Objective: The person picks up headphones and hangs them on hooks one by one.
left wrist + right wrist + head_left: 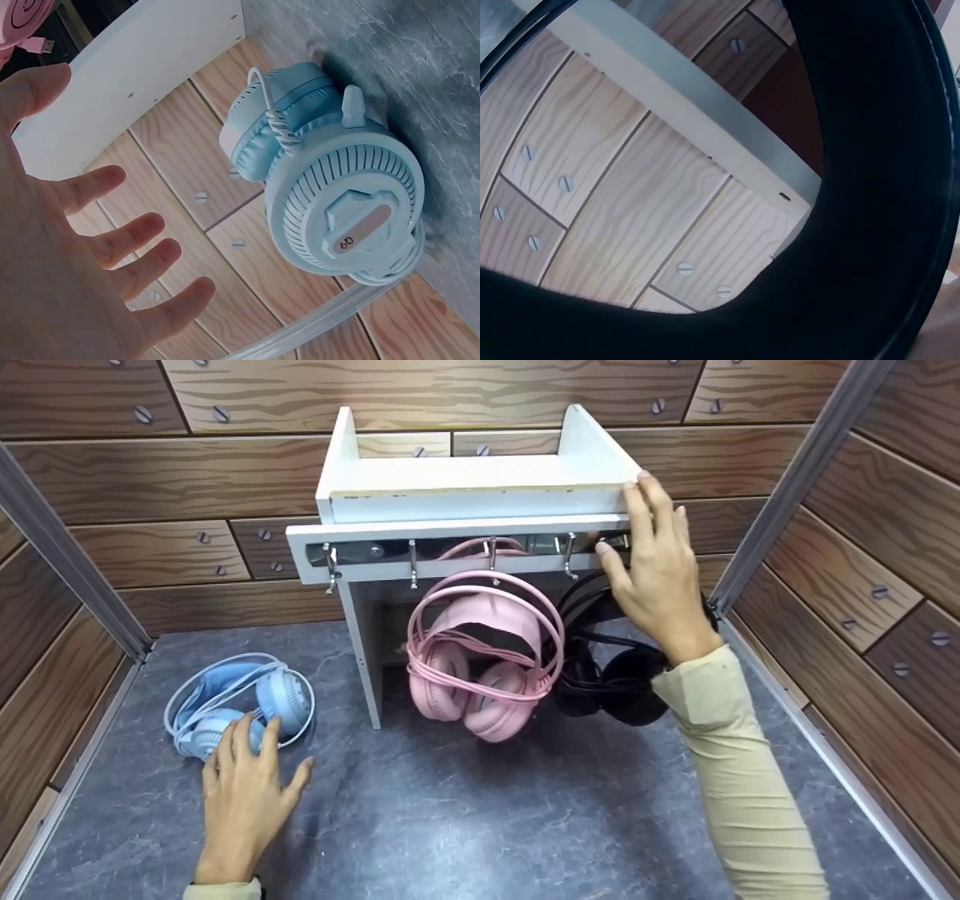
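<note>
Blue headphones (281, 697) with a pale coiled cable lie on the table at the left. My left hand (244, 787) reaches over their near edge, fingers spread and holding nothing; the left wrist view shows a gap between hand and ear cup (345, 210). My right hand (660, 566) rests with straight fingers on the right end of the white hook rack (450, 525), its thumb in front of the rail. Pink headphones (499, 709) hang at the rack's middle. Black headphones (630, 690) hang below my right hand, partly hidden by it; their dark band (885, 150) fills much of the right wrist view.
Several metal hooks (413, 564) line the rack's front rail. The rack stands on a grey marbled table (450, 825), its side panel (360, 652) between the blue and pink headphones. Wood-patterned walls (847, 585) with metal edge strips enclose the table at the back and sides.
</note>
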`<state>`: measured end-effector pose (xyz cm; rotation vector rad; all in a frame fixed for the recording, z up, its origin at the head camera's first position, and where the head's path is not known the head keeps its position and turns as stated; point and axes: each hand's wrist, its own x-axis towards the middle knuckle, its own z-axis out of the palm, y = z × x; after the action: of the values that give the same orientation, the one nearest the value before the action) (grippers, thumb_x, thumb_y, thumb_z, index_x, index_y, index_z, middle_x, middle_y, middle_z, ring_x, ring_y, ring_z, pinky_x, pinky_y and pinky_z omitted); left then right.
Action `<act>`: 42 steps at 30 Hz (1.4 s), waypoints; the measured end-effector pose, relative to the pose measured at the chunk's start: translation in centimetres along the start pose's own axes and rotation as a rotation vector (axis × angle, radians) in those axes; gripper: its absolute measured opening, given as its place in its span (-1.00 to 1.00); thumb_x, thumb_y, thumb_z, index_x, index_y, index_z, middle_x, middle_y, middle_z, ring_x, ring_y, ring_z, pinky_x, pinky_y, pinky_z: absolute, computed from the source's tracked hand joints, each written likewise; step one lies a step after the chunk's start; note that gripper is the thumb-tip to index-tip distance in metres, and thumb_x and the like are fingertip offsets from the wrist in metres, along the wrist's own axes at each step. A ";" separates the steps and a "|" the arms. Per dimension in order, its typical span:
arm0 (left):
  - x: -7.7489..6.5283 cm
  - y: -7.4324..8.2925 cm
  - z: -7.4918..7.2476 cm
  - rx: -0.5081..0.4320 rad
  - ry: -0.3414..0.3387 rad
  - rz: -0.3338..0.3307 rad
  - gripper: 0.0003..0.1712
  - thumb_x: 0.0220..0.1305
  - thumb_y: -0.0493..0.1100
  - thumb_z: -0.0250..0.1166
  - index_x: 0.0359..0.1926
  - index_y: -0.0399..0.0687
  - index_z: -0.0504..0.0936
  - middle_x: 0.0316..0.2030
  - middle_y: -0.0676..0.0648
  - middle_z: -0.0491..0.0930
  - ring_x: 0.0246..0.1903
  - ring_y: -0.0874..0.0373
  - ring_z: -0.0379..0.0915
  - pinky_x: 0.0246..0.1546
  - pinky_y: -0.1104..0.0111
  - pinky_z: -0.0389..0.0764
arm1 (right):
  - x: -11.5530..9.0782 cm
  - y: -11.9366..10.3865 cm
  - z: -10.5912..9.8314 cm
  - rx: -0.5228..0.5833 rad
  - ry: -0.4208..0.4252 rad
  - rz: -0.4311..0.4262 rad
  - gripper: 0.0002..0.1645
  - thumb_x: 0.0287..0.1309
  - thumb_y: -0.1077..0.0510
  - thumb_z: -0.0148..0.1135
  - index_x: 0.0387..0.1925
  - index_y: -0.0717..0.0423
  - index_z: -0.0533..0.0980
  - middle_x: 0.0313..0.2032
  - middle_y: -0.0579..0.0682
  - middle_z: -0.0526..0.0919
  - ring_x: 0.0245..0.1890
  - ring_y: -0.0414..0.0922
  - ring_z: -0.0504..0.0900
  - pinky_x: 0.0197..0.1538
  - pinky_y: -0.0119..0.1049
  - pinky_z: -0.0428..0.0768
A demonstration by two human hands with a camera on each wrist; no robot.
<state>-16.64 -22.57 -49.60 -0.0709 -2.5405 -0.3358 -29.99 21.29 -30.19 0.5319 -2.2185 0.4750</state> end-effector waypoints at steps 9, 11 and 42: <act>-0.4 -0.8 0.1 -0.032 0.007 -0.035 -0.23 0.13 0.06 0.40 0.25 -0.32 0.46 0.23 -0.50 0.31 0.24 -0.43 0.22 0.00 -0.37 0.36 | 0.2 -0.3 0.2 0.012 0.011 0.023 -0.28 0.34 0.16 0.20 0.42 0.32 0.21 0.45 0.33 0.19 0.41 0.38 0.21 0.50 0.15 -0.11; -0.4 -0.9 0.2 -0.028 0.022 -0.036 -0.22 0.12 0.09 0.39 0.24 -0.32 0.47 0.22 -0.49 0.32 0.23 -0.43 0.23 -0.01 -0.36 0.37 | 0.2 -0.3 0.2 0.014 0.012 0.025 -0.28 0.32 0.17 0.20 0.42 0.31 0.21 0.45 0.33 0.19 0.41 0.38 0.21 0.49 0.16 -0.10; -1.1 -2.6 0.7 -0.056 -0.060 -0.156 -0.18 0.21 0.11 0.34 0.32 -0.32 0.35 0.28 -0.55 0.19 0.29 -0.50 0.09 0.08 -0.43 0.26 | 0.1 -0.3 0.3 0.003 0.035 0.003 -0.26 0.27 0.15 0.27 0.38 0.30 0.24 0.41 0.36 0.22 0.39 0.36 0.26 0.50 0.15 -0.03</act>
<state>-16.41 -24.94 -51.31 0.0979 -2.6024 -0.4717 -30.12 20.82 -30.23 0.5184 -2.1857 0.4862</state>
